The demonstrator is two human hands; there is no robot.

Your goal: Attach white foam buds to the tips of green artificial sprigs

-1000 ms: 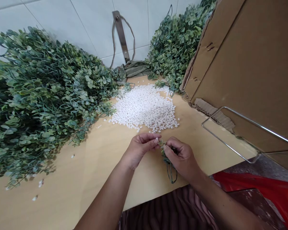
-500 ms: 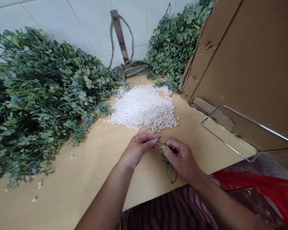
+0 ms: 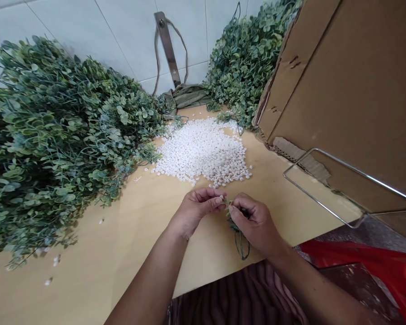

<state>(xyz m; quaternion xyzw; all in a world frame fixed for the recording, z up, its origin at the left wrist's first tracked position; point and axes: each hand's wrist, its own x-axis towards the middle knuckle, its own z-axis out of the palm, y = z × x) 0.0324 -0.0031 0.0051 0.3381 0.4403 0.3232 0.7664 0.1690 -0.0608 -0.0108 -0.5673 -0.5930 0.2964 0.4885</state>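
My left hand [image 3: 205, 203] pinches a small white bead [image 3: 221, 197] between thumb and forefinger, close to the tip of a green sprig. Closed around that artificial leaf sprig [image 3: 230, 221] is my right hand [image 3: 253, 221]; its bent dark green stem [image 3: 242, 246] hangs below the fingers. Much of the sprig is hidden behind the right hand. Just beyond both hands spreads a heap of white beads [image 3: 203, 151] on the table [image 3: 149, 225].
Piles of artificial greenery [image 3: 71, 126] lie at left and at the back right [image 3: 246, 58]. A cardboard box [image 3: 352, 99] stands at right, with a bent metal wire frame [image 3: 321, 201] before it. Grey-green cloth [image 3: 191, 96] rests against the tiled wall. Several loose beads lie at lower left.
The bead in my left hand and the sprig tip in my right hand have come slightly closer together. Otherwise the hands hold nearly the same position.
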